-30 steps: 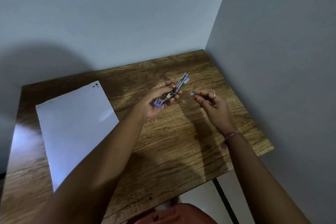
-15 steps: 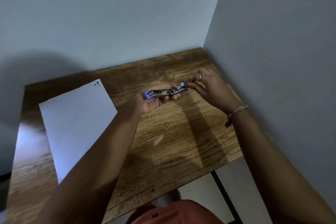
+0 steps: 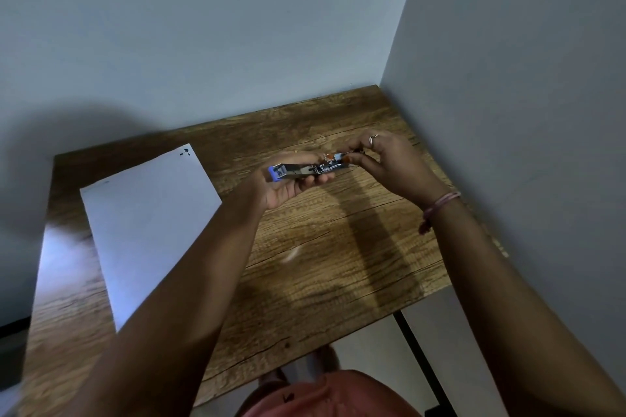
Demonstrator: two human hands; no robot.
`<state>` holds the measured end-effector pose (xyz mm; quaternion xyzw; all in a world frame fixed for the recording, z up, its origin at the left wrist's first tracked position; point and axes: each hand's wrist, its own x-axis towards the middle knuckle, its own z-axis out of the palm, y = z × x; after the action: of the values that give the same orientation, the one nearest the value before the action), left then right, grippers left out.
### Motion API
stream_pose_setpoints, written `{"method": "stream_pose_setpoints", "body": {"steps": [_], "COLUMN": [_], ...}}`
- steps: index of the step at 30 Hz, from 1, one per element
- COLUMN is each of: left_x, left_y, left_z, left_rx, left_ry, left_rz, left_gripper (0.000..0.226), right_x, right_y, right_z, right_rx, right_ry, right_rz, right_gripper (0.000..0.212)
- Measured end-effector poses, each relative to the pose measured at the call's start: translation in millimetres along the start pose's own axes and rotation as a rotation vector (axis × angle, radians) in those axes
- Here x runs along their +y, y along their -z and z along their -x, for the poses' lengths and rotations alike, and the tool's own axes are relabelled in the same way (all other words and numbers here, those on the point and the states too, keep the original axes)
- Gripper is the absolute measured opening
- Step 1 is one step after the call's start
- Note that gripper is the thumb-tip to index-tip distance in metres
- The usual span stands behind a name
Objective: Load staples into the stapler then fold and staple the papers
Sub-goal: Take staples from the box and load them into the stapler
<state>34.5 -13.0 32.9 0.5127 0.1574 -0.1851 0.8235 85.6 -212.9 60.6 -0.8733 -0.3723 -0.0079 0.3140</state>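
Left hand grips the stapler mid-air over the table; right hand pinches at its right end. I can't make out staples there. Paper lies flat, well left.

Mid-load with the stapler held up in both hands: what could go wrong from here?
1. The stapler is held in the air above the table, so anything the right hand fumbles at its end may drop and scatter.
2. The left hand grips only its lower side, so a hard push might twist it loose.
3. The paper lies unweighted near the left forearm, which may brush it.
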Motion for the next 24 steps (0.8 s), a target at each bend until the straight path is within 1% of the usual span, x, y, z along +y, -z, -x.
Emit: {"method": "stream_pose_setpoints", "body": {"steps": [2,7,11,13,16,19,24], "left_x": [0,-1,-5,-6,-8,-10,-11], "left_y": [0,1,3,4,5,5,4], "left_z": [-1,-1,-1,0,1,0,1], "left_rx": [0.01,0.024,0.024,0.024,0.036,0.057,0.061], "left_ry": [0.001,0.0,0.005,0.006,0.012,0.011,0.007], "left_rz": [-0.023,0.007,0.033,0.028,0.043,0.051,0.046], "left_gripper": [0.024,0.027,0.027,0.024,0.026,0.031,0.031], "right_x": [1,10,12,12,12,13,14], "right_y": [-1,-3,-6,-6,-8,-11,-12], "right_z": [1,3,5,6,8,9,10], "right_rx": [0.031,0.183,0.29,0.324,0.361,0.398,0.382], "right_ry": [-0.044,-0.193,-0.368,-0.406,-0.437,-0.467,-0.503], "right_rz": [-0.095,-0.467,-0.954,-1.103,-1.202,-1.273,-1.197], "right_gripper": [0.018,0.017,0.019,0.018,0.012,0.014,0.022]}}
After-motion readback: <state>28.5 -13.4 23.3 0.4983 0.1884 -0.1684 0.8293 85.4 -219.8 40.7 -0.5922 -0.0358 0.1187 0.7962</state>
